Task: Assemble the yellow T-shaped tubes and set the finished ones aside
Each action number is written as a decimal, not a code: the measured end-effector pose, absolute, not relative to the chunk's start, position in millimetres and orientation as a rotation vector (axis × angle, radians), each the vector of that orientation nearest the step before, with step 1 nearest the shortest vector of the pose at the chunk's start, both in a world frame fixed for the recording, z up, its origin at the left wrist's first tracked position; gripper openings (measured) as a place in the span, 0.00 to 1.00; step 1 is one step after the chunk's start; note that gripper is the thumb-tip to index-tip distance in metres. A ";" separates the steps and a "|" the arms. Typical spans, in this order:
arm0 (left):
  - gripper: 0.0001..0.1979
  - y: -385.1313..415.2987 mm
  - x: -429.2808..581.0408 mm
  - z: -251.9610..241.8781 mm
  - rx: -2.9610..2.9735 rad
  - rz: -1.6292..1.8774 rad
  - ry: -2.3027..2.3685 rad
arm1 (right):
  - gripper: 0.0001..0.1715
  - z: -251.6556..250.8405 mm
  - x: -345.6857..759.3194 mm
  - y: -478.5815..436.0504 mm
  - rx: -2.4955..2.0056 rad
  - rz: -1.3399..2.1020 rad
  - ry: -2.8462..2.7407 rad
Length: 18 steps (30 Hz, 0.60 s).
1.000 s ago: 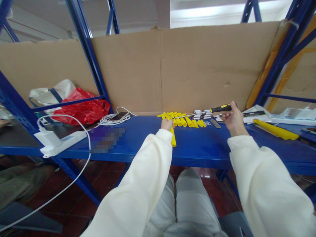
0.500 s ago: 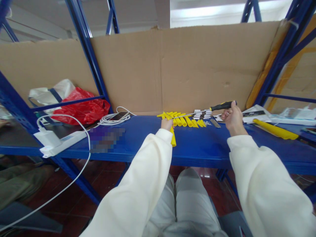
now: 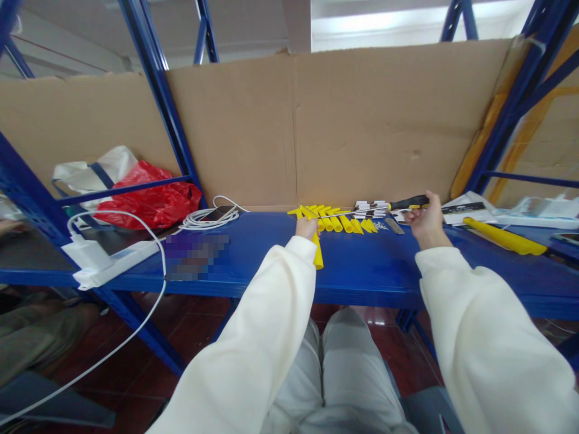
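My left hand (image 3: 306, 228) is closed around a yellow plastic tube-shaped part (image 3: 318, 255), whose wider end points toward me. In my right hand (image 3: 426, 223) is the black and yellow handle of a long-shafted screwdriver (image 3: 409, 202). The shaft runs nearly level to the left, and its tip meets the yellow part at my left hand; the exact contact is too small to make out. Several similar yellow parts (image 3: 337, 224) lie in a row just right of my left hand. Behind the shaft are black and white pieces (image 3: 370, 208), with small metal bits (image 3: 380, 225) in front.
A small grey metal plate (image 3: 395, 226) lies near my right hand. Farther right is a long yellow piece (image 3: 506, 237). On the left are a white power strip (image 3: 118, 263), a coiled white cable (image 3: 208, 218) and a red bag (image 3: 151, 193). Cardboard (image 3: 362, 126) stands behind the blue table (image 3: 371, 265).
My right hand has lowered the screwdriver handle slightly and shifted it a little left, so the shaft lies flatter. My left hand and the yellow part have stayed almost still.
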<state>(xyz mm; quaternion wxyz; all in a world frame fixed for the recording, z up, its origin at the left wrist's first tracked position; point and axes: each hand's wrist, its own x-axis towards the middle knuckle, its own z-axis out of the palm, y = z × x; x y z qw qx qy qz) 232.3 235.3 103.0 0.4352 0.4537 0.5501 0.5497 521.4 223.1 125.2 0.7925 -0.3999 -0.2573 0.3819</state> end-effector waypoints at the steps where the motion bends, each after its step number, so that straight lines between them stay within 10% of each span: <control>1: 0.10 234.9 232.3 103.4 1.127 1.380 1.363 | 0.23 127.7 519.0 219.9 -0.881 0.816 -0.501; 18: 0.12 238.2 231.8 100.0 1.141 1.415 1.387 | 0.12 124.5 494.5 210.8 -1.522 0.812 -0.782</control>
